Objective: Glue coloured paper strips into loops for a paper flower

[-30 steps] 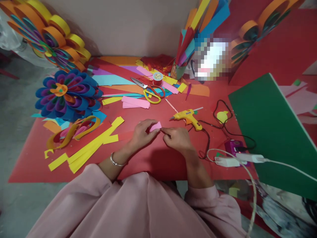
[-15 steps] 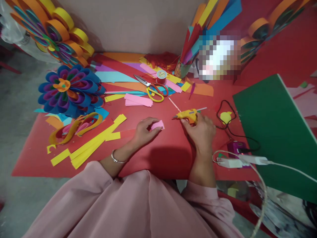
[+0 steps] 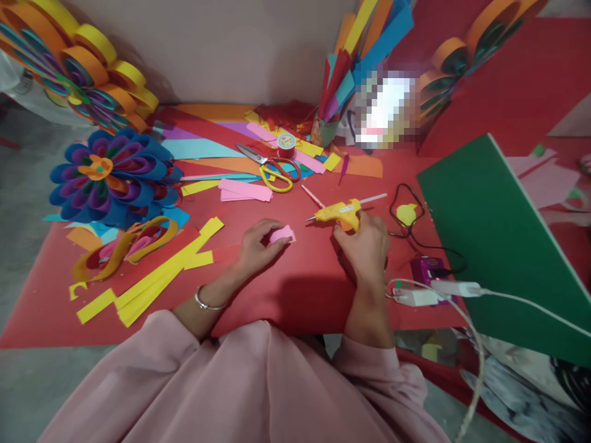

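Between the thumb and fingers of my left hand is a small piece of pink paper, held low over the red tabletop. My right hand is wrapped round the handle of a yellow glue gun. Its metal nozzle points left, toward the pink piece but apart from it, and a glue stick juts from its back end. Beyond my hands lie a small stack of pink strips and a pair of scissors with one yellow and one red handle loop. Yellow strips rest left of my left hand.
At the left stands a blue and purple paper flower. A thread spool sits behind the scissors. To the right are a green board, a black cord, a purple power socket and white plugs with a trailing cable.
The whole view has shifted, so most things appear farther left. The glue gun has tipped slightly in my right hand. My left hand keeps its hold on the pink paper.
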### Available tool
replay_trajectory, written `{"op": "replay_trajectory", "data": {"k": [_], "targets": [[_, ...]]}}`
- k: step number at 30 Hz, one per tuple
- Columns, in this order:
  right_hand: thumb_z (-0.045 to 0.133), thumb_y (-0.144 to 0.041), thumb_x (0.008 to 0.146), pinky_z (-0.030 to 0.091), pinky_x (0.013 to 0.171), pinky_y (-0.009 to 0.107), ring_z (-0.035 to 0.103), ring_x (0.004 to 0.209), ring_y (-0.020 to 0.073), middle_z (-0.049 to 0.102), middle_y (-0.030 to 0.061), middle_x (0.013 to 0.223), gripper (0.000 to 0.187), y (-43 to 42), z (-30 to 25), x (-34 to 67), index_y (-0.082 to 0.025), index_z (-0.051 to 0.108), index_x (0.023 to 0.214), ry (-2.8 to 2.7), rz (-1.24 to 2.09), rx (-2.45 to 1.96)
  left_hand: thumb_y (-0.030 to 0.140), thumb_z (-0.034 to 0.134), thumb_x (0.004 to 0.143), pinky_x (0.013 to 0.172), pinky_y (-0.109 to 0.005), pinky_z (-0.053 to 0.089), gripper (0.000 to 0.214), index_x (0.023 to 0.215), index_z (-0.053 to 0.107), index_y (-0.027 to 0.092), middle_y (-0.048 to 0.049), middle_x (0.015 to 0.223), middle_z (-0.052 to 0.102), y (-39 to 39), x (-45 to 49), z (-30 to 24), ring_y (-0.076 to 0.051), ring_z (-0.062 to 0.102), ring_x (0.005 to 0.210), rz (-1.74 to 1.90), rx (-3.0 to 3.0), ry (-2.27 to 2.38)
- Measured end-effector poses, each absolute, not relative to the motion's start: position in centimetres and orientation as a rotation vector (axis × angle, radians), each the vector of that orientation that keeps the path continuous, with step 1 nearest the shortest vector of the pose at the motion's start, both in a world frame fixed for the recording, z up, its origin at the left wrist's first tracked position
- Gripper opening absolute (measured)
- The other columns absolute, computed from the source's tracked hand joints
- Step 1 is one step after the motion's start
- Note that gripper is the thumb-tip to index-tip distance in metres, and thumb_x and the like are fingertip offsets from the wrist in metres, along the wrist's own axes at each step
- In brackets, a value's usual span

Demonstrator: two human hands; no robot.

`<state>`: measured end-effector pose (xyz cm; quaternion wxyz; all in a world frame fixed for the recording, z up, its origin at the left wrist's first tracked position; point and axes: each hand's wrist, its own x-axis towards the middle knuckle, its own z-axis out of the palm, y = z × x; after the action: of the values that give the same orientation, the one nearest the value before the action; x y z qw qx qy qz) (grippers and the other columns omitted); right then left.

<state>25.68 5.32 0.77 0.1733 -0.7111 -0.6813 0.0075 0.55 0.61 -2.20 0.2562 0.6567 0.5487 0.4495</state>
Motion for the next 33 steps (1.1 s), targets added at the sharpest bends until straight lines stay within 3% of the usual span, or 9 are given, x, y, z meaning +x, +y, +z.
{"op": "replay_trajectory", "data": {"k": [4,7,17,33], "targets": [[0.065,-0.049,0.089,0.043,0.075,0.036,0.064,0.097,0.0303,0.070,0.0161,0.114,0.045,4.7,2.0,25.2,-0.017,0.067,0.122,-1.963,0.082,-1.994,0.043,0.071,0.094,0.083,-0.033,0.057,0.026,0.104,0.072,0.019,-0.0080,0.100,0.076,0.6,0.5,-2.1,-0.019,0.071,0.090,1.229,1.779,1.465],[0.064,-0.048,0.091,0.040,0.071,0.034,0.066,0.092,0.0291,0.074,0.0129,0.109,0.044,4.5,2.4,25.0,-0.019,0.064,0.124,-2.001,0.101,-2.008,0.040,0.071,0.094,0.082,-0.033,0.057,0.024,0.103,0.072,0.018,-0.0080,0.099,0.076,0.7,0.4,-2.1,-0.018,0.071,0.089,1.244,1.775,1.432],[0.061,-0.040,0.091,0.037,0.074,0.036,0.064,0.091,0.0286,0.073,0.0115,0.101,0.032,4.4,2.0,24.1,-0.018,0.066,0.115,-2.297,-0.040,-1.796,0.040,0.071,0.094,0.083,-0.035,0.058,0.023,0.103,0.074,0.019,-0.0094,0.100,0.077,0.7,0.4,-1.8,-0.020,0.072,0.091,1.270,1.782,1.395],[0.057,-0.031,0.092,0.035,0.076,0.039,0.060,0.096,0.0305,0.071,0.0140,0.103,0.036,4.5,2.1,24.1,-0.015,0.066,0.124,-2.396,-0.104,-1.719,0.038,0.065,0.096,0.085,-0.037,0.059,0.028,0.113,0.078,0.019,-0.0118,0.106,0.076,0.6,0.1,-2.3,-0.021,0.072,0.094,1.215,1.811,1.380]]}}
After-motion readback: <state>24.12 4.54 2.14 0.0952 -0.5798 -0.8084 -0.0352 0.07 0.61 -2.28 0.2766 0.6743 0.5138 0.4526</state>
